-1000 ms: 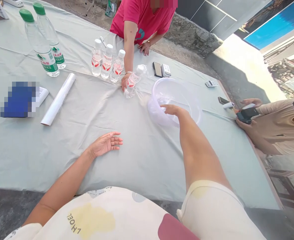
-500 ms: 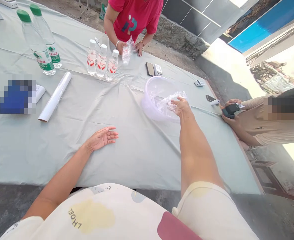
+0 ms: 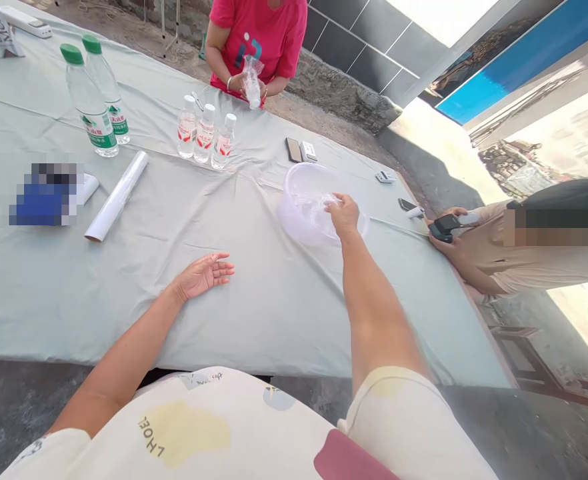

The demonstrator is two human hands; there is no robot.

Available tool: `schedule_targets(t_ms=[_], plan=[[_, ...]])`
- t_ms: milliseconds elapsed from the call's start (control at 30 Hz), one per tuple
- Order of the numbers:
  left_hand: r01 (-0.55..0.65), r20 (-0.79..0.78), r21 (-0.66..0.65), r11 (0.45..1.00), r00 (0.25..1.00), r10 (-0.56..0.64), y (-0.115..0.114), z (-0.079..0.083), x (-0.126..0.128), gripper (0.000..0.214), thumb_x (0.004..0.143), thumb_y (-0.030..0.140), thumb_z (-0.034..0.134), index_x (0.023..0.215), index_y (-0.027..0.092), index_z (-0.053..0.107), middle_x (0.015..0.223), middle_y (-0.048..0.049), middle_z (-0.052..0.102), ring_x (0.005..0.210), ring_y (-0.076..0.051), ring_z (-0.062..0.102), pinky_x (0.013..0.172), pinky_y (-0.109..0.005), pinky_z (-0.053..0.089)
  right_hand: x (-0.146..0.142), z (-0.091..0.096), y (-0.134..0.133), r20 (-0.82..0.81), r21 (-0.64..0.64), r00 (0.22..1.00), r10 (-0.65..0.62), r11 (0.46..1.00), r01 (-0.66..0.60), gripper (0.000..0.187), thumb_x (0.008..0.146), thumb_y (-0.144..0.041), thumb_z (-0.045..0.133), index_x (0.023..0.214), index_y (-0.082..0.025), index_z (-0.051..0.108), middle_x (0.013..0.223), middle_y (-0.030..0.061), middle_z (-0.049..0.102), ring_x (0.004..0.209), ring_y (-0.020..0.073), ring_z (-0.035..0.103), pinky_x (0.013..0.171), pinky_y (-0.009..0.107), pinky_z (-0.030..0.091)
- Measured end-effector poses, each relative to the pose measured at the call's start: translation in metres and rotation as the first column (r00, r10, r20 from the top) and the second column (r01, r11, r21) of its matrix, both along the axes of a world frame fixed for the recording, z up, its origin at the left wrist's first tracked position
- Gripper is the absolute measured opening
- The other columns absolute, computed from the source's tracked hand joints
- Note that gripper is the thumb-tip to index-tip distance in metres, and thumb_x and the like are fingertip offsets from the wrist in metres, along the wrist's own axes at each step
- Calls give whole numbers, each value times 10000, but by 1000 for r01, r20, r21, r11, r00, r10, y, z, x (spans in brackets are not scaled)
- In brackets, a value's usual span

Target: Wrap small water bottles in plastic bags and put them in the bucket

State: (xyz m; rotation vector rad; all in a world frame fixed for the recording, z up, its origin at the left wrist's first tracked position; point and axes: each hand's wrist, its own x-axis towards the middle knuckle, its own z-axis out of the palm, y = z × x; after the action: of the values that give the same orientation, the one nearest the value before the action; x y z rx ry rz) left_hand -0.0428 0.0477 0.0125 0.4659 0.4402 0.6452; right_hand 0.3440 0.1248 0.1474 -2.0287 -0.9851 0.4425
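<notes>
My right hand (image 3: 344, 215) reaches over the near rim of a pale purple, see-through plastic basin (image 3: 301, 230). Its fingers are bent down and closed on crumpled clear plastic film (image 3: 314, 205) that lies inside the basin. The fingertips are partly hidden by the film. My left hand (image 3: 205, 277) rests on the cloth-covered table (image 3: 264, 300), palm turned sideways, fingers loosely apart and holding nothing. A white roll (image 3: 117, 197) lies beyond it to the left.
Three small bottles (image 3: 204, 137) stand mid-table, with two green-capped bottles (image 3: 97, 123) farther left. Across the table, a person in a pink shirt (image 3: 259, 40) holds a plastic-wrapped bottle (image 3: 252, 87). At right, another person (image 3: 479, 247) holds a dark device (image 3: 444, 228). Phones lie beyond the basin.
My right hand has lowered into the basin, pressing the raised film down. My left hand stays put. The person opposite has lifted and turned the wrapped bottle. The view has shifted slightly.
</notes>
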Motion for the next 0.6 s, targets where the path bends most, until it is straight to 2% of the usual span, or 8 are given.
schedule_targets(t_ms=[67, 100, 167, 267, 367, 400, 467, 600], plan=[[-2, -1, 14, 1000, 1000, 2, 0, -1, 0, 297, 900, 324, 691, 1159, 178, 675, 1047, -105, 751, 1015, -234, 717, 850, -354, 556, -27, 4, -7, 70, 175, 993, 93, 979, -104, 410, 831, -145, 564, 1231, -240, 569, 1138, 36, 705, 1115, 107, 651, 955, 234, 506], [-3, -1, 24, 1000, 1000, 3, -1, -2, 1, 308, 899, 332, 693, 1165, 179, 674, 1056, -108, 750, 1029, -239, 713, 859, -359, 553, -44, 4, -14, 74, 231, 982, 174, 955, -187, 424, 839, -176, 554, 1257, -248, 549, 1140, 39, 711, 1106, 115, 661, 962, 254, 510], [-2, 3, 46, 999, 1000, 2, -2, -2, 1, 343, 896, 365, 692, 1184, 179, 672, 1082, -121, 745, 1069, -252, 699, 889, -375, 542, -85, -6, -36, 6, 251, 927, 375, 897, -365, 485, 843, -262, 568, 1321, -264, 486, 1145, 50, 717, 988, 137, 704, 930, 305, 536], [-10, 5, 73, 997, 1000, 10, -5, -2, 2, 421, 872, 443, 709, 1200, 182, 668, 1147, -144, 726, 1127, -269, 670, 929, -397, 523, -147, -40, -78, -72, 221, 790, 609, 782, -583, 533, 847, -358, 596, 1351, -261, 449, 1122, 58, 723, 910, 154, 715, 958, 366, 527], [-57, 2, 113, 992, 998, 57, -9, 1, 3, 477, 810, 466, 773, 1186, 196, 658, 1165, -133, 710, 1106, -251, 665, 953, -403, 514, -192, -80, -115, -160, 139, 692, 704, 710, -691, 504, 873, -366, 580, 1355, -272, 462, 1139, 50, 718, 963, 159, 696, 979, 390, 509], [-76, -14, 137, 988, 997, 79, -10, 2, 3, 480, 787, 447, 798, 1171, 197, 656, 1129, -116, 713, 1062, -233, 675, 949, -401, 516, -202, -91, -125, -201, 124, 675, 710, 702, -701, 486, 878, -365, 579, 1344, -276, 473, 1123, 43, 722, 974, 162, 688, 971, 390, 509], [-111, -85, 196, 974, 988, 130, -14, 4, 5, 460, 749, 399, 831, 1123, 194, 659, 1029, -69, 713, 934, -190, 688, 908, -390, 532, -217, -107, -139, -293, 139, 670, 682, 724, -676, 443, 874, -374, 592, 1295, -275, 499, 1068, 32, 735, 964, 168, 679, 935, 378, 514], [-168, -276, 297, 940, 927, 253, -22, 11, 13, 317, 741, 387, 789, 947, 172, 681, 858, -16, 680, 767, -140, 653, 767, -326, 548, -223, -112, -154, -469, 196, 703, 534, 840, -506, 403, 806, -418, 686, 1149, -256, 549, 990, 25, 745, 816, 159, 675, 803, 327, 521]])
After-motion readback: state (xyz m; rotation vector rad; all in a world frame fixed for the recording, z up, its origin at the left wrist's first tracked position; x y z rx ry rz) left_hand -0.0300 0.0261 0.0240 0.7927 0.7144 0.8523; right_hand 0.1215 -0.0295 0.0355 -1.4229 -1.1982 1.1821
